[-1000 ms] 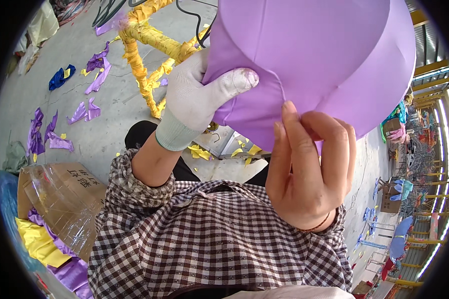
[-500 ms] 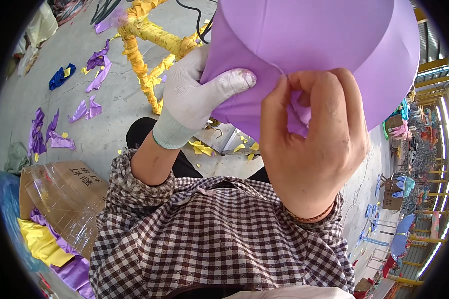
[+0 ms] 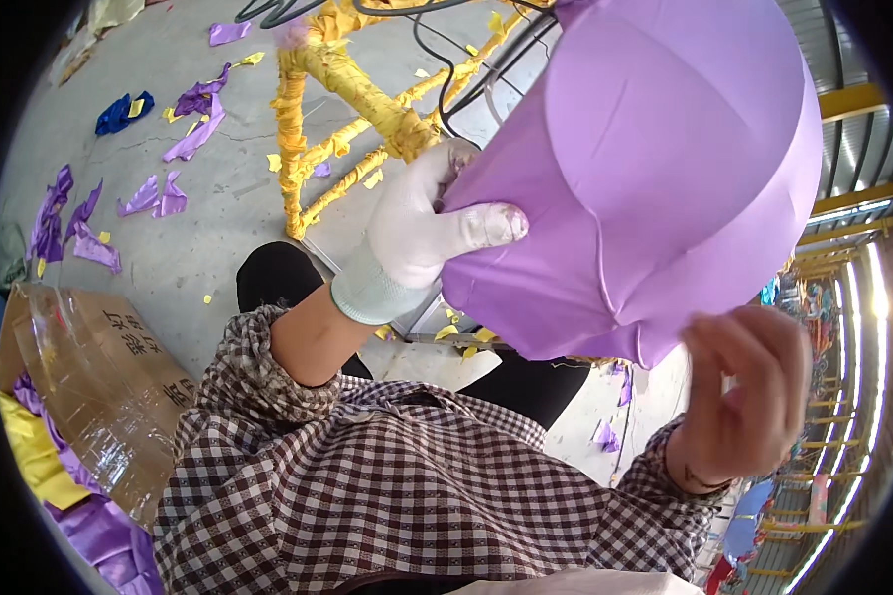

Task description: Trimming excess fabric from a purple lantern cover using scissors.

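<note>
Right hand [image 3: 749, 387] has moved off the seam of the purple cloth-covered form [image 3: 665, 169], blurred just beside its lower right edge; I cannot tell whether that grip is closed. White-gloved left hand [image 3: 417, 233] clamps the form's left side, ahead of the checked shirt [image 3: 397, 486]. Smooth, rounded panels meet at raised seams, puckered low down.

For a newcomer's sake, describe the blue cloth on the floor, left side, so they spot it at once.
Start at the yellow-wrapped frame near the top. Left of it on the floor, just past purple scraps, lies the crumpled blue cloth. Its dark blue sets it apart from those scraps.
</note>
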A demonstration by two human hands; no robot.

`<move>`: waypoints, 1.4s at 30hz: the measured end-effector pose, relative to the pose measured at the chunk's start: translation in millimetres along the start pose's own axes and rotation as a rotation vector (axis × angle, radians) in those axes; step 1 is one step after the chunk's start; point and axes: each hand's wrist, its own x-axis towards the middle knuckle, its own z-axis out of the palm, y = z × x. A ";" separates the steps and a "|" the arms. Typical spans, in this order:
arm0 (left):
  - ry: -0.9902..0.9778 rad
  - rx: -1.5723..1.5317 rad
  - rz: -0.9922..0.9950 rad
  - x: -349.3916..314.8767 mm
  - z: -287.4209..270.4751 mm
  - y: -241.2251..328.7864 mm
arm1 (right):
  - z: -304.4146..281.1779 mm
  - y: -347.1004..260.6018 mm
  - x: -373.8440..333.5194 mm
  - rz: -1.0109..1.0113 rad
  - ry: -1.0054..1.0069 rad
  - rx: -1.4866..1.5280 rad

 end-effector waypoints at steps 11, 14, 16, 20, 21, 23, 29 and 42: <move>0.222 -0.458 -0.246 -3.4 -6.9 -35.9 | 13.0 45.2 89.9 -0.996 -0.020 -0.401; 0.159 -0.420 -0.249 -4.8 -2.9 -33.1 | 9.6 39.0 97.5 -1.131 -0.058 -0.546; 0.145 -0.395 -0.254 -4.7 -4.8 -32.0 | 6.9 34.8 102.7 -1.202 -0.072 -0.602; 0.135 -0.311 -0.253 -2.0 -8.6 -33.8 | -3.9 28.5 115.4 -1.289 -0.260 -0.623; 0.138 -0.318 -0.261 -1.7 -6.8 -30.6 | -4.7 29.8 118.2 -1.308 -0.271 -0.615; 0.143 -0.333 -0.276 -1.8 -4.7 -26.1 | -5.8 31.8 124.4 -1.348 -0.296 -0.598; 0.121 -0.317 -0.280 -2.0 -9.0 -31.4 | -7.3 29.8 141.4 -1.383 -0.272 -0.615; 0.083 -0.319 -0.279 -3.8 -10.7 -32.3 | -18.7 -10.8 165.0 -0.701 -0.114 -0.528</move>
